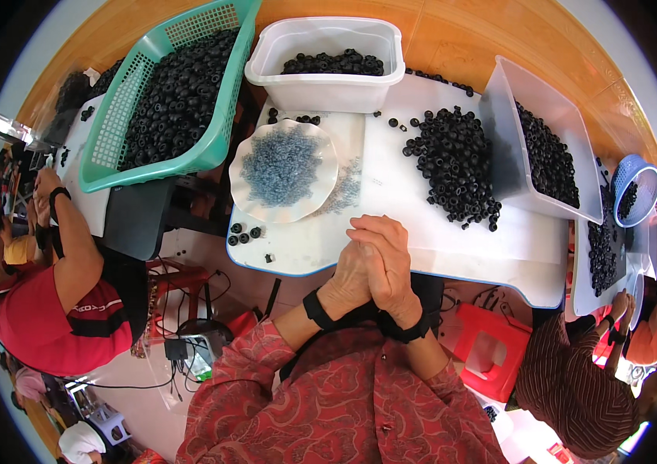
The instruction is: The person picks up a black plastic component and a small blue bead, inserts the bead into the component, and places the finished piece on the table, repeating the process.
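My left hand [346, 280] and my right hand [387, 259] are clasped together just past the near edge of the white table [390, 189]. The fingers of both are curled and pressed against each other; anything between them is hidden. Up and to the left of them stands a scalloped white plate [242, 189] heaped with small translucent bluish pieces [280, 164]. More of these pieces [342, 189] lie scattered by its right rim. Several small black ring-shaped parts [244, 238] rest near the table's front left corner. To the right spreads a pile of black parts [456, 162].
A green basket [229, 116] and a white tub [328, 93] hold black parts behind. At the right stands a tilted clear bin [505, 124] of them. People work at the left [73, 301] and right [576, 379]. A red stool [487, 352] and cables [151, 384] are below.
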Tool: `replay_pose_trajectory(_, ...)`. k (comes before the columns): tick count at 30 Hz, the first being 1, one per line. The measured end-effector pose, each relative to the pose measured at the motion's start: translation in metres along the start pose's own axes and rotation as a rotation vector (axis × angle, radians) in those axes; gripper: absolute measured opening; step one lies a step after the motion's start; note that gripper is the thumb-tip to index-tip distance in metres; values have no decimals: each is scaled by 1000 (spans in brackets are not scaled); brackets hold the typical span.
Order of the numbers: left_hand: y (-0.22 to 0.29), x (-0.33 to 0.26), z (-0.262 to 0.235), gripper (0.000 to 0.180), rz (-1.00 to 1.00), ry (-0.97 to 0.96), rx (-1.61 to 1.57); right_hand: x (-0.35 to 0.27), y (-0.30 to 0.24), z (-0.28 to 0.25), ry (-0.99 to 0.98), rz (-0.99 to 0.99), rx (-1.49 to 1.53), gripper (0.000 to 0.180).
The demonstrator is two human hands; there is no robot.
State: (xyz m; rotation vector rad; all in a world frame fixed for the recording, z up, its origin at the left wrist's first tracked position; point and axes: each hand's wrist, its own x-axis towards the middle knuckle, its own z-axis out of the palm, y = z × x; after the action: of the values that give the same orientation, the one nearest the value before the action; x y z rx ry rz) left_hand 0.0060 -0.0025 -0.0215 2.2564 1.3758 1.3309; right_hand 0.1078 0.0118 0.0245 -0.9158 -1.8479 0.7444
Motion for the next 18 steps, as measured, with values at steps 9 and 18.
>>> replay_pose_trajectory(9, -4, -2, -4, 35, 9, -30, 40, -1, 7, 3, 29, 17, 47, 21)
replay_pose_trajectory(18, -5, 6, 0, 36, 43, -38, 89, -6, 23, 4, 4, -50, 16, 23)
